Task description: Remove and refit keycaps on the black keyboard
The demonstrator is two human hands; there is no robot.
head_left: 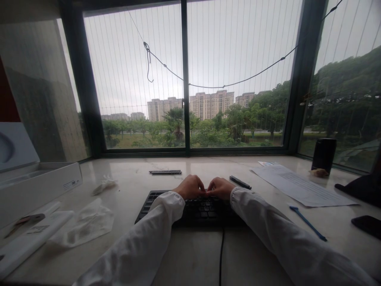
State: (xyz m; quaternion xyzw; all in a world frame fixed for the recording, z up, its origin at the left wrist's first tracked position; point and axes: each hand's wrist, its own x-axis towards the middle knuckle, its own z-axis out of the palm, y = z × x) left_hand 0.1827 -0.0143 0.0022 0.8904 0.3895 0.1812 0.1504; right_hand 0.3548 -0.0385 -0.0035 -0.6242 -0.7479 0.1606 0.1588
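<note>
A black keyboard (154, 204) lies on the pale stone sill-desk, its cable (222, 250) running toward me. Both of my hands rest over its far rows in white sleeves. My left hand (190, 186) and my right hand (220, 187) have curled fingers, and their fingertips meet at the middle of the keyboard. Whatever sits between the fingertips is hidden from me.
A black pen (239, 182) and a printed sheet (300, 184) lie to the right, with a blue tool (308, 223), a dark phone (367, 225) and a black cup (324, 155). An open white box (38, 182), a flat white carton (26, 238) and crumpled wrapping (85, 224) sit left. A black strip (165, 172) lies near the window.
</note>
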